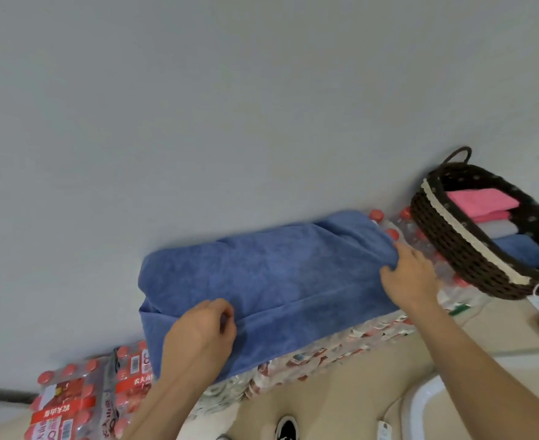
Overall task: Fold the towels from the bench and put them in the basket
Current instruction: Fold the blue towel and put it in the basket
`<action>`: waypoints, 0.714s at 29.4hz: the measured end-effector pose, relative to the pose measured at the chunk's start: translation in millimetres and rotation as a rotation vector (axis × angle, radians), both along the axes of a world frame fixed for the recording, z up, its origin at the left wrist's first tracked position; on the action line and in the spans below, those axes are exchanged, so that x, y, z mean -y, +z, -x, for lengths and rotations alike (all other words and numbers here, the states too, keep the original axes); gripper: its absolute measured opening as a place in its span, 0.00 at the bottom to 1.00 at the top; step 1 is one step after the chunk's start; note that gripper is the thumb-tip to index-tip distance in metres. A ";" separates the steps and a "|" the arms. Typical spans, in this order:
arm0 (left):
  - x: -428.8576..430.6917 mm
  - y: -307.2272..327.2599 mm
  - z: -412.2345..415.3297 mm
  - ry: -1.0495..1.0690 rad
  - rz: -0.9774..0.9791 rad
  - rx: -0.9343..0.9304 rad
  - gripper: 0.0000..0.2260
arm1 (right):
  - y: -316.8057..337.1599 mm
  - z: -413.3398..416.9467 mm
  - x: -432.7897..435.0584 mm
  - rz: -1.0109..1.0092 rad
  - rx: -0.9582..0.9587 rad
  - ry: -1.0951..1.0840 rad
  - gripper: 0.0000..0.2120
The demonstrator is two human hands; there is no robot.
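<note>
Held blue towel (271,274) draped over desk of stacked water packs (293,366), near basket (446,236) at right end. Pinched near fold in narrow grip of left hand (204,325); clutched right edge in curled grip of right hand (411,274). Judged likely to go wrong: skewed fold, from uneven pull, or front overhang sliding off lumpy bottle tops. Read on red label (142,381): 农夫山, remainder cut off; barcode digits too small.
</note>
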State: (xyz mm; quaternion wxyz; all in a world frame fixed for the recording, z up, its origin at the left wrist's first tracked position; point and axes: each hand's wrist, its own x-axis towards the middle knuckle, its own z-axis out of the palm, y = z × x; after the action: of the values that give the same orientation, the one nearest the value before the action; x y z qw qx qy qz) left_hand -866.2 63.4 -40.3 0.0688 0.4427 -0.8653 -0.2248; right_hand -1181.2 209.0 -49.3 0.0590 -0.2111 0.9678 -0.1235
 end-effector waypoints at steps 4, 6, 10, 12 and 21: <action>-11.9 1.2 52.1 -0.093 0.058 -0.019 0.13 | 11.9 18.4 5.5 0.063 0.096 -0.007 0.26; -14.9 5.9 84.0 -0.137 0.071 -0.096 0.15 | 10.1 30.5 1.6 0.036 0.128 -0.019 0.25; -14.8 15.2 172.1 -0.132 0.040 -0.199 0.12 | -0.4 55.2 -12.9 -0.012 0.103 0.021 0.22; -15.5 16.3 225.8 -0.103 0.026 -0.190 0.10 | -7.8 63.0 -21.0 0.031 0.092 0.099 0.19; -17.0 -4.0 380.3 -0.146 0.088 0.265 0.19 | -27.0 80.1 -56.0 0.257 0.096 0.192 0.12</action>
State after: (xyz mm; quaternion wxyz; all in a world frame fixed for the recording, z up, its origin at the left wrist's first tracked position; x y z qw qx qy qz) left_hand -1246.5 80.4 -44.3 -0.0431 0.4011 -0.9056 -0.1307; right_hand -1261.3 265.0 -76.4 0.0893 -0.3023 0.9154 -0.2502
